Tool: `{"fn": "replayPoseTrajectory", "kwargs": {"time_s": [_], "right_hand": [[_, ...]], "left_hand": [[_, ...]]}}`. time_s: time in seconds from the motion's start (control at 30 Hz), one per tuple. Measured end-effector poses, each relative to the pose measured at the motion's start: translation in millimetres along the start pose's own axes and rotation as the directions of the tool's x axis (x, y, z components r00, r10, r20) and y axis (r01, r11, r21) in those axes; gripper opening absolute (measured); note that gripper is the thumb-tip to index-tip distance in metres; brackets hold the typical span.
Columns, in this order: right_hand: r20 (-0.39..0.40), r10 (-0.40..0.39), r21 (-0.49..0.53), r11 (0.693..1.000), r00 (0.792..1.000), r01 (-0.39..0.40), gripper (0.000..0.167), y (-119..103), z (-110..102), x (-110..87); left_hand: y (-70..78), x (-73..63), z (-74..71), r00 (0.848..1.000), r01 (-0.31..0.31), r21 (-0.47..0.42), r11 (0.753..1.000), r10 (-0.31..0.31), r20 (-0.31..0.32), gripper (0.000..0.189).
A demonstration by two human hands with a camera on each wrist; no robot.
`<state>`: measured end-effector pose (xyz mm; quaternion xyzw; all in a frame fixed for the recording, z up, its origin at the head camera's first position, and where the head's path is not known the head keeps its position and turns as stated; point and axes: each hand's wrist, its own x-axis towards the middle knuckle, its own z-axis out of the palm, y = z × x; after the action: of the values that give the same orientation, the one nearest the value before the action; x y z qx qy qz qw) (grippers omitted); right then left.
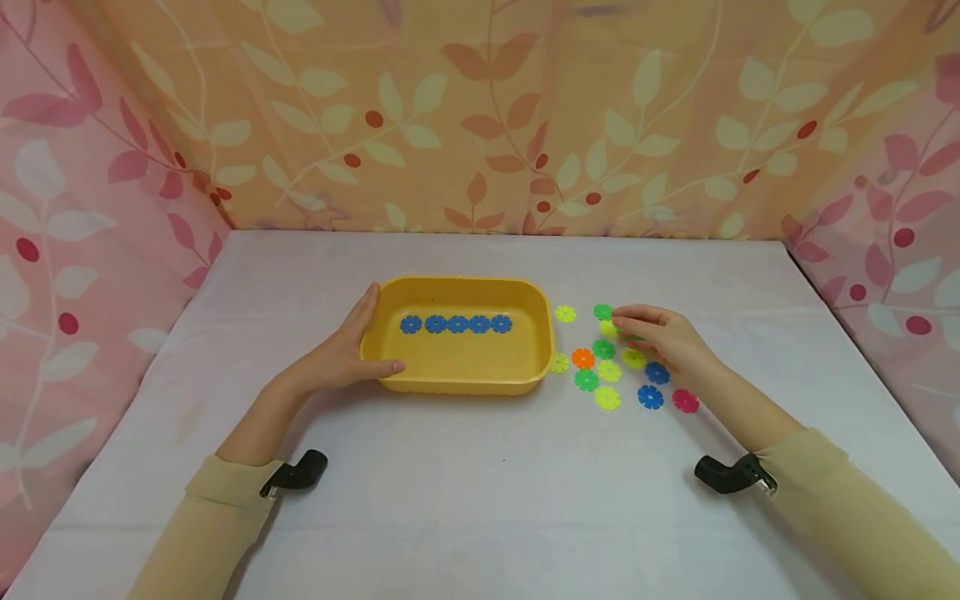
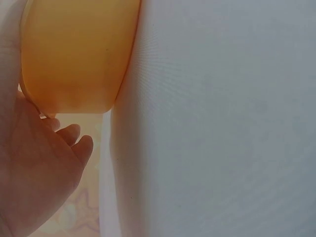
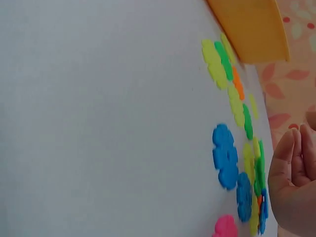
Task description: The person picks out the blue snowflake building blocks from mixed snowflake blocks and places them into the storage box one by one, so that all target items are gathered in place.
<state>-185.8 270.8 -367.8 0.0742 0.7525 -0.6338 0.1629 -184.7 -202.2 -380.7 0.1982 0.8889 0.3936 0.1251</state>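
The left grip is clamped on the end of the yellow tray nearest it; blue discs lie inside, right of that grip. The right grip hovers over loose notched discs, fingertips close together; whether they pinch one, I can't fairly tell. The discs look light, thin and stiff, probably best pinched by opposite edges.
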Motion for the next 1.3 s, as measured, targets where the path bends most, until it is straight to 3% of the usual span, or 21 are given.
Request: {"fn": "replayPoseTrajectory", "kwargs": {"time_s": [0.17, 0.27, 0.4, 0.57, 0.9, 1.3], "right_hand": [[-0.025, -0.031, -0.067, 0.997, 0.999, 0.029, 0.063, 8.5, -22.9, -3.5], [-0.062, -0.063, -0.189, 0.981, 0.996, 0.051, 0.061, 13.2, -34.8, -2.9], [-0.108, -0.089, -0.368, 0.929, 0.99, 0.044, 0.058, 17.6, -47.3, -2.7], [-0.134, -0.122, -0.498, 0.866, 0.984, 0.039, 0.054, 23.2, -57.4, -2.9], [-0.094, -0.154, -0.595, 0.801, 0.984, 0.069, 0.058, 24.2, -62.1, 2.7], [-0.15, -0.187, -0.676, 0.736, 0.971, 0.037, 0.053, 21.3, -56.4, 11.0]], "left_hand": [[0.3, -0.5, -0.3, 1.0, -0.002, -0.007, 1.0, 0.002, 0.0, 0.12], [0.6, -0.7, -0.3, 1.0, -0.002, -0.013, 1.0, 0.002, -0.001, 0.12], [1.1, -0.3, -0.3, 1.0, -0.005, -0.019, 1.0, 0.005, -0.001, 0.12], [0.0, 0.7, 0.0, 1.0, -0.01, -0.017, 1.0, 0.01, -0.003, 0.121], [-0.2, 0.1, 0.0, 1.0, -0.018, -0.017, 1.0, 0.017, -0.008, 0.12], [2.0, -1.1, 0.7, 1.0, -0.013, -0.029, 1.0, 0.013, -0.009, 0.12]]}}
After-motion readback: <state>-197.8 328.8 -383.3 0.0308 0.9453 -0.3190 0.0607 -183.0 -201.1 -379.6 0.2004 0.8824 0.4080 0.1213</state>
